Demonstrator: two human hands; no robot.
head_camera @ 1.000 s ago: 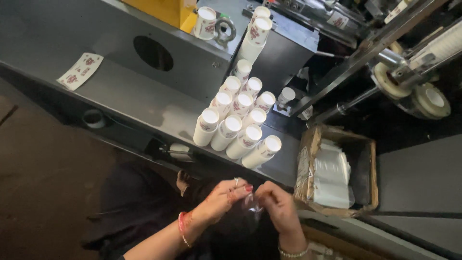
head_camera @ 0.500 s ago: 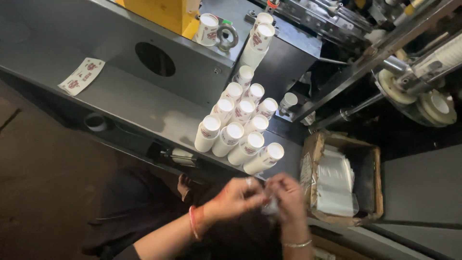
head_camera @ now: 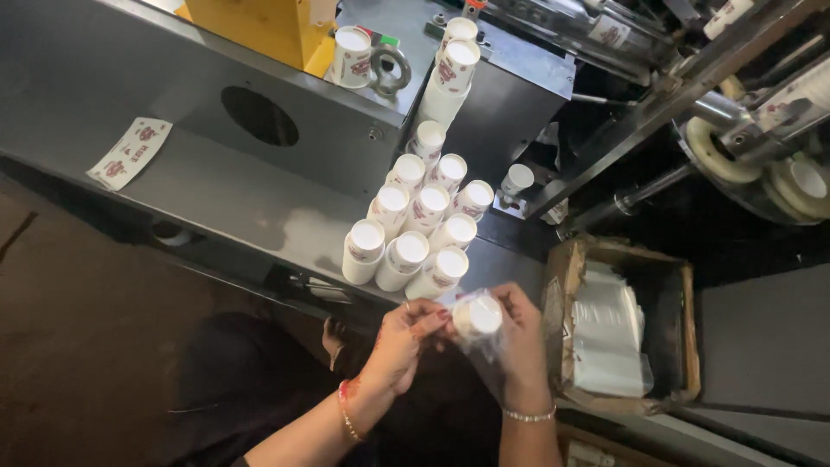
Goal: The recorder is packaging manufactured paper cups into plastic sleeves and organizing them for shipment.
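Clear plastic film, apparently a thin sleeve bag point(head_camera: 494, 359), surrounds the stack of paper cups point(head_camera: 477, 316) that both hands hold just off the near edge of the grey metal machine table point(head_camera: 216, 186). The right hand point(head_camera: 519, 337) is clasped around the stack from the right side, fingers curled on the film; the left hand point(head_camera: 405, 342) pinches the film at the stack's white top end with its fingertips. Neither hand is released. Risk one: the film is thin and slack, so an uneven pull by the left hand can tear it or let it slip off the rim. Risk two: the stack is unsupported below, so a loosened right-hand grip can let the cups slide apart inside the sleeve or drop to the floor. Risk three: the grouped cup stacks point(head_camera: 413, 233) lie close to the near edge, just beyond the hands; a knock from a knuckle or wrist can roll one off the table. The cardboard box of plastic bags point(head_camera: 618, 329) sits to the right, apart from the hands.
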